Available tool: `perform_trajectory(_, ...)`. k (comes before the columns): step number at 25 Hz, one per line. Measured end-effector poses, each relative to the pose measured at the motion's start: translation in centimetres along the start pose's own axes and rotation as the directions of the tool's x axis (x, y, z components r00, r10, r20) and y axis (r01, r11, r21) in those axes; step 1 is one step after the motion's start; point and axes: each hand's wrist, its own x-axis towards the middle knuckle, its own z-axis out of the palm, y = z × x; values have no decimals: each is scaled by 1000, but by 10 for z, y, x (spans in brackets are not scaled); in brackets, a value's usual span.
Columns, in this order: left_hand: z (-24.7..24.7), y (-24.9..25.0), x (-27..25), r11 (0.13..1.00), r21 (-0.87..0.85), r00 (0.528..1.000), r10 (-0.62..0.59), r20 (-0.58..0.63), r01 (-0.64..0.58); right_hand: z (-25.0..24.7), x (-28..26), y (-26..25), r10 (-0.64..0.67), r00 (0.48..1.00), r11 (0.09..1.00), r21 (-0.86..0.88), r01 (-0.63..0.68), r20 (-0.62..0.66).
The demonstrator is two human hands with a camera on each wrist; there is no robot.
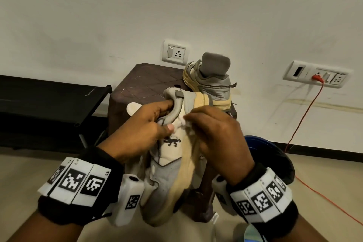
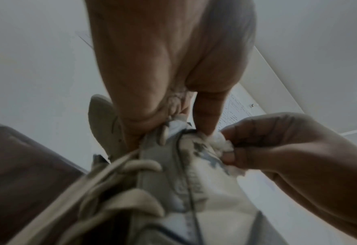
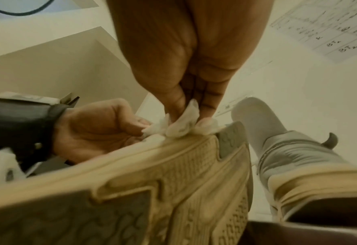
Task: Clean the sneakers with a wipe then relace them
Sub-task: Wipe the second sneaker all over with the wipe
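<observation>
Near the brown stool (image 1: 145, 82), left hand (image 1: 137, 133) grips the grey-cream sneaker (image 1: 172, 165); right hand (image 1: 216, 133) pinches a crumpled white wipe (image 3: 181, 124): cleaning underway, far sneaker (image 1: 210, 78) and relacing seemingly left

**3 cameras, 1 shared sneaker**

Head view looks forward and down from above at the held sneaker (image 1: 172, 155), stool (image 1: 145, 82) at 12 o'clock. Both wrist views sit very close, facing along fingers; all 3 share the wipe (image 3: 181, 124).
</observation>
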Motion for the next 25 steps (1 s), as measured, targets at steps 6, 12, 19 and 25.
perform_trajectory(6, 17, -3, 5, 996, 83, 998, 38, 53, -42, -10, 18, 14, 100, 993, 995, 11, -100, -64)
perform_trajectory(12, 3, 1, 5, 998, 39, 998, 54, 44, -56, 6, 2, -12, -169, 975, 985, 47, 163, 145)
perform_trajectory(19, 2, 3, 0, 993, 114, 998, -11, 63, 4, 3, 16, 1, 36, 994, 999, -14, -37, -101)
perform_trajectory(25, -7, 9, 1, 990, -127, 993, -74, -91, 62, 8, 8, -13, -140, 981, 989, 65, 133, 135)
